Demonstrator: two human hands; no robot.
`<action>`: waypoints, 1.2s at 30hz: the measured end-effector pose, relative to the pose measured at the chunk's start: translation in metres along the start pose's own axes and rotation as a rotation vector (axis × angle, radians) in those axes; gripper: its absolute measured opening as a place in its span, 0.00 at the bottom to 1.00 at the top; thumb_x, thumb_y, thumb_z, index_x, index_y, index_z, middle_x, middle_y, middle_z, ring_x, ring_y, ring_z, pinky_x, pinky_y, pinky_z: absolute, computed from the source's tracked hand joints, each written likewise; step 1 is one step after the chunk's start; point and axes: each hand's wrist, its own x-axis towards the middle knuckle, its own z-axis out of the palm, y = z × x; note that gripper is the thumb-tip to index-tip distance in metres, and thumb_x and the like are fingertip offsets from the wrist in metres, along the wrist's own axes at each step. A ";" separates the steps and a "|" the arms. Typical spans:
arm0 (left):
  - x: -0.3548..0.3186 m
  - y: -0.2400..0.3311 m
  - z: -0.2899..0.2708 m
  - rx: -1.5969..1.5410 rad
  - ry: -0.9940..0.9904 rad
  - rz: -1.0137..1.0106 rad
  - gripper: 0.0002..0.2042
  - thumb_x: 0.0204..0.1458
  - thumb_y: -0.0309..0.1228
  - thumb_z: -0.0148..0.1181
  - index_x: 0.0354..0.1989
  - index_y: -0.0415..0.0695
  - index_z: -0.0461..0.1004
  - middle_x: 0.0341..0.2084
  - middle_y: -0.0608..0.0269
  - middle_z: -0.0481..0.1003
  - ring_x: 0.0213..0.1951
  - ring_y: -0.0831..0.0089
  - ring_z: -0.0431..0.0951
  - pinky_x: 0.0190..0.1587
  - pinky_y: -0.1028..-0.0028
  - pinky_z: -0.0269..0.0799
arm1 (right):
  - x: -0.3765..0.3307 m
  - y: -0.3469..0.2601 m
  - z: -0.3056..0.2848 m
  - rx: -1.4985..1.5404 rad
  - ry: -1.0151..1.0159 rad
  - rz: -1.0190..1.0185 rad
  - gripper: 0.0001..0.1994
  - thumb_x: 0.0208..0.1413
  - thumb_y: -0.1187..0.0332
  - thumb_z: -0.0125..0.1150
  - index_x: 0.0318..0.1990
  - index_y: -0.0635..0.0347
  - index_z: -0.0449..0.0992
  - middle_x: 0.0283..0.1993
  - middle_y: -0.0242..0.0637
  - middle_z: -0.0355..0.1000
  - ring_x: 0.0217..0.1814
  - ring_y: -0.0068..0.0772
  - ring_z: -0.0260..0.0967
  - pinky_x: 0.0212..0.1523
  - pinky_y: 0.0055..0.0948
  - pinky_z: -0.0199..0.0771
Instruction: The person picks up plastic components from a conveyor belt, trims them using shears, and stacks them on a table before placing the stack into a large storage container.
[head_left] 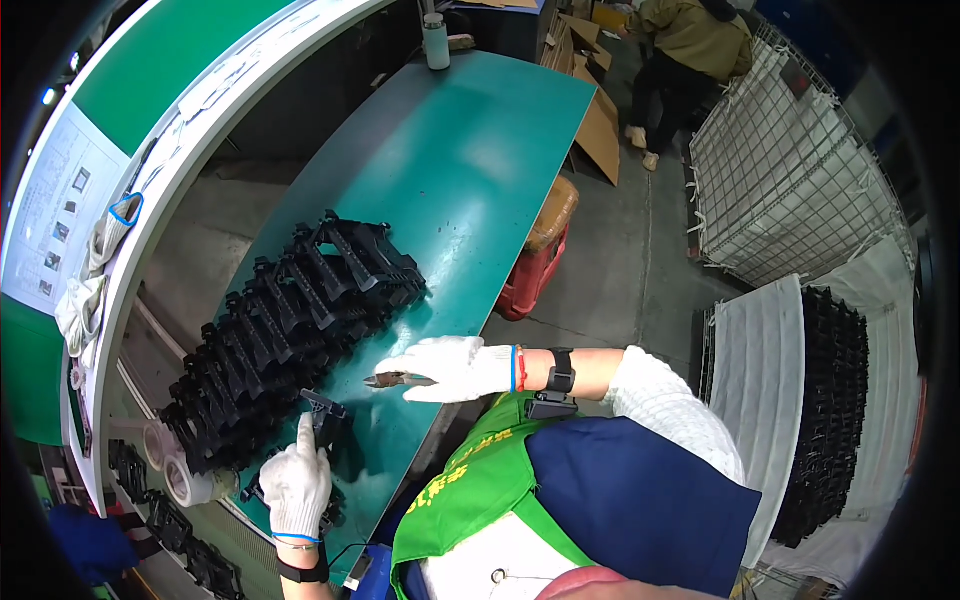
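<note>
My left hand (297, 487), in a white glove, is closed on a black plastic bracket (328, 412) at the table's near edge. Its index finger stretches along the piece, and the palm hides part of it. In my right hand (450, 370), also gloved in white, is a small pair of pliers (393, 380), jaws pointing left toward the bracket but apart from it. Just beyond the left hand, a long row of similar black plastic brackets (275, 320) lies packed together on the green table (455, 140).
A bottle (436, 42) stands at the table's far end. Tape rolls (180, 480) sit by the left edge, gloves (85, 310) hang on the white frame. A red stool (535, 270) is right of the table. A mesh cage (790, 160) and another person (690, 50) are farther right.
</note>
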 end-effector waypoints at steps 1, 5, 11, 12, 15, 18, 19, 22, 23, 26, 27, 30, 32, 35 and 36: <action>0.000 0.003 0.003 0.040 0.020 -0.005 0.29 0.57 0.37 0.63 0.69 0.44 0.72 0.24 0.55 0.80 0.27 0.57 0.82 0.33 0.57 0.78 | 0.000 -0.005 -0.005 -0.014 -0.033 0.018 0.28 0.66 0.53 0.59 0.71 0.47 0.65 0.49 0.45 0.77 0.51 0.53 0.77 0.49 0.48 0.78; -0.001 0.005 0.013 0.077 0.023 -0.059 0.30 0.58 0.39 0.64 0.70 0.44 0.70 0.24 0.57 0.80 0.26 0.58 0.83 0.31 0.58 0.77 | 0.003 -0.016 -0.006 -0.049 -0.144 0.085 0.30 0.66 0.52 0.60 0.73 0.44 0.64 0.54 0.45 0.77 0.56 0.53 0.75 0.56 0.49 0.78; -0.004 0.009 0.017 0.071 0.005 -0.120 0.32 0.59 0.40 0.63 0.72 0.45 0.67 0.24 0.58 0.81 0.26 0.59 0.83 0.30 0.58 0.78 | 0.006 -0.028 0.000 -0.080 -0.221 0.077 0.30 0.66 0.52 0.59 0.74 0.42 0.64 0.54 0.45 0.77 0.56 0.53 0.75 0.58 0.50 0.78; -0.006 0.010 0.018 0.051 -0.006 -0.134 0.32 0.59 0.39 0.62 0.73 0.45 0.66 0.25 0.57 0.81 0.26 0.58 0.83 0.30 0.58 0.78 | 0.007 -0.025 0.005 -0.083 -0.204 0.056 0.30 0.66 0.51 0.59 0.73 0.42 0.64 0.54 0.44 0.77 0.56 0.52 0.75 0.57 0.49 0.78; -0.010 0.012 0.017 0.014 -0.022 -0.158 0.33 0.60 0.38 0.61 0.74 0.44 0.64 0.25 0.55 0.81 0.27 0.58 0.84 0.30 0.58 0.77 | 0.009 -0.024 0.010 -0.088 -0.163 0.016 0.29 0.67 0.51 0.59 0.73 0.41 0.63 0.53 0.44 0.77 0.55 0.52 0.75 0.57 0.49 0.77; -0.016 0.010 0.010 -0.351 -0.121 -0.151 0.35 0.60 0.38 0.60 0.76 0.42 0.60 0.26 0.52 0.81 0.27 0.60 0.83 0.30 0.62 0.77 | 0.010 -0.026 0.011 -0.068 -0.218 0.066 0.29 0.67 0.51 0.58 0.73 0.41 0.63 0.54 0.43 0.76 0.56 0.52 0.75 0.58 0.48 0.77; -0.018 0.007 0.015 -0.350 -0.119 -0.152 0.35 0.60 0.38 0.60 0.76 0.42 0.60 0.26 0.52 0.81 0.27 0.60 0.83 0.30 0.62 0.77 | 0.010 -0.026 0.013 -0.069 -0.217 0.063 0.29 0.67 0.51 0.58 0.73 0.41 0.63 0.54 0.43 0.76 0.56 0.52 0.75 0.58 0.48 0.77; -0.023 -0.004 0.044 -1.031 -0.255 -0.263 0.37 0.59 0.39 0.60 0.77 0.42 0.58 0.26 0.50 0.80 0.27 0.63 0.82 0.33 0.64 0.77 | 0.008 -0.025 0.022 -0.019 -0.116 0.013 0.26 0.67 0.53 0.58 0.70 0.45 0.65 0.47 0.44 0.77 0.52 0.53 0.77 0.52 0.51 0.79; -0.024 -0.003 0.052 -1.027 -0.251 -0.263 0.37 0.59 0.39 0.60 0.77 0.42 0.58 0.26 0.50 0.80 0.27 0.63 0.82 0.33 0.64 0.77 | 0.009 -0.026 0.023 -0.020 -0.113 0.009 0.26 0.67 0.53 0.58 0.70 0.45 0.65 0.47 0.44 0.77 0.52 0.53 0.77 0.52 0.51 0.79; -0.025 0.008 0.070 -1.415 -0.159 -0.345 0.37 0.60 0.42 0.60 0.77 0.44 0.59 0.27 0.50 0.79 0.28 0.63 0.81 0.38 0.64 0.77 | 0.013 -0.029 0.023 0.037 -0.171 0.083 0.27 0.67 0.53 0.58 0.70 0.48 0.65 0.48 0.45 0.77 0.53 0.54 0.76 0.53 0.51 0.78; -0.024 0.013 0.072 -1.413 -0.153 -0.345 0.37 0.60 0.42 0.60 0.77 0.44 0.59 0.27 0.50 0.79 0.28 0.63 0.81 0.38 0.64 0.77 | 0.014 -0.029 0.025 0.035 -0.168 0.078 0.27 0.67 0.53 0.58 0.70 0.48 0.65 0.48 0.45 0.77 0.53 0.54 0.76 0.53 0.51 0.78; -0.021 0.041 0.072 -1.051 0.007 -0.430 0.33 0.61 0.34 0.60 0.76 0.42 0.61 0.25 0.65 0.76 0.26 0.75 0.76 0.33 0.72 0.74 | 0.011 -0.024 0.035 0.015 0.014 0.089 0.27 0.66 0.53 0.59 0.69 0.50 0.65 0.48 0.46 0.75 0.53 0.52 0.76 0.55 0.49 0.77; -0.017 0.055 0.062 -0.916 0.006 -0.406 0.33 0.61 0.34 0.60 0.76 0.42 0.62 0.25 0.64 0.76 0.26 0.74 0.76 0.32 0.72 0.74 | 0.011 -0.023 0.035 -0.032 0.066 0.084 0.27 0.65 0.53 0.61 0.68 0.49 0.66 0.48 0.44 0.75 0.53 0.50 0.75 0.55 0.47 0.77; -0.016 0.065 0.055 -0.647 0.003 -0.358 0.32 0.62 0.34 0.59 0.75 0.41 0.62 0.24 0.62 0.76 0.25 0.74 0.75 0.30 0.70 0.74 | 0.007 -0.024 0.039 -0.126 0.164 0.073 0.27 0.63 0.54 0.65 0.67 0.46 0.67 0.47 0.39 0.75 0.52 0.46 0.75 0.54 0.44 0.77; -0.015 0.066 0.060 -0.652 0.024 -0.360 0.33 0.62 0.34 0.59 0.75 0.41 0.61 0.24 0.62 0.76 0.25 0.74 0.75 0.30 0.70 0.74 | 0.005 -0.025 0.040 -0.145 0.169 0.075 0.27 0.62 0.54 0.65 0.67 0.46 0.68 0.46 0.39 0.75 0.52 0.46 0.75 0.53 0.44 0.77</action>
